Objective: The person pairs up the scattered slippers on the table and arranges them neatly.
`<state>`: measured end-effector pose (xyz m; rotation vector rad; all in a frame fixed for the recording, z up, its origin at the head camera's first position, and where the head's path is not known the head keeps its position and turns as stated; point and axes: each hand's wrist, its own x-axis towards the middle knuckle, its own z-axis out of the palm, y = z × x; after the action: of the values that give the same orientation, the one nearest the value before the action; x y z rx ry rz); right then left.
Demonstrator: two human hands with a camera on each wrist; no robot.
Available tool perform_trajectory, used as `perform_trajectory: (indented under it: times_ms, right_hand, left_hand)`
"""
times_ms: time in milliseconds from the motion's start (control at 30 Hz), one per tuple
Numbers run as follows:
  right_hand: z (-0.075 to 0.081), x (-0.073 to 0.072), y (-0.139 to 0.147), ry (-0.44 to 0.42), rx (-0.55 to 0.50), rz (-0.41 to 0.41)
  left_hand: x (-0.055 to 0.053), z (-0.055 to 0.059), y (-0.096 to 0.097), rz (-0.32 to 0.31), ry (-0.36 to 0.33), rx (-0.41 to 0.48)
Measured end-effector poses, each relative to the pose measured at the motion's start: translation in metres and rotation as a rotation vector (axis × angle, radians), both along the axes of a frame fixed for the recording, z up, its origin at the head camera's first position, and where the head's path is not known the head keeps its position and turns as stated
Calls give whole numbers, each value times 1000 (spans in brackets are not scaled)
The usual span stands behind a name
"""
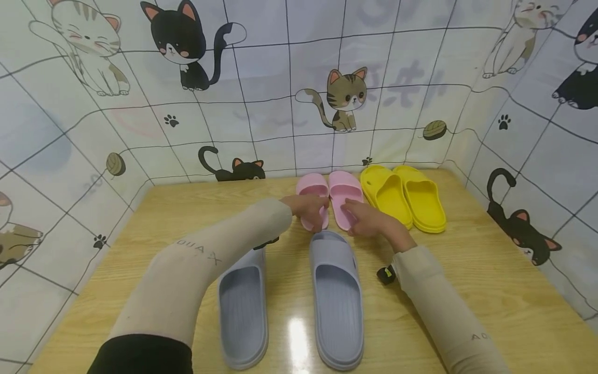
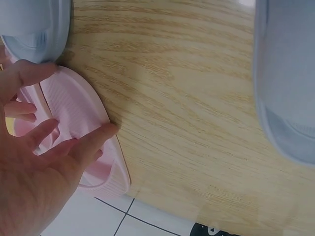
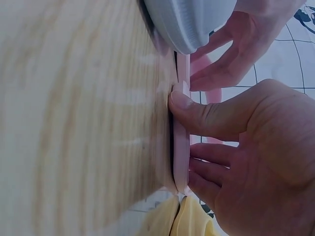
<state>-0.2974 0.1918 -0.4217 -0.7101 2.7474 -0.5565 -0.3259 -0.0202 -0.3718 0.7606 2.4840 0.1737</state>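
Note:
A pair of pink slippers stands at the back, toes toward the wall. My left hand point(image 1: 309, 208) is over the left pink slipper point(image 2: 74, 98), one fingertip on its outer edge and another at the heel end. On the right pink slipper point(image 1: 344, 188), my right hand point(image 1: 374, 221) pinches the sole, its thumb point(image 3: 197, 110) against the side and fingertips farther along. Two larger grey slippers lie nearer. The right grey slipper point(image 1: 338, 311) has its toe close to the pink heels, and the left grey slipper point(image 1: 243, 311) lies partly under my left forearm in the head view.
Yellow slippers point(image 1: 422, 200) stand side by side just right of the pink pair. Everything rests on a wood-grain tabletop point(image 1: 289, 280). A cat-patterned sheet point(image 1: 261, 114) rises behind and along both sides.

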Motion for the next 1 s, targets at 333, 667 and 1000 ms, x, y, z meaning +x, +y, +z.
perform_trajectory:
  times_ms: [333, 667, 1000]
  right_hand:
    - [0, 2, 5, -19, -27, 4]
    - [-1, -4, 1, -3, -7, 17]
    - [1, -4, 4, -40, -32, 16]
  left_hand:
    - [-8, -6, 7, 27, -107, 8]
    - [-10, -5, 0, -56, -86, -19]
    - [-7, -1, 1, -13, -170, -29]
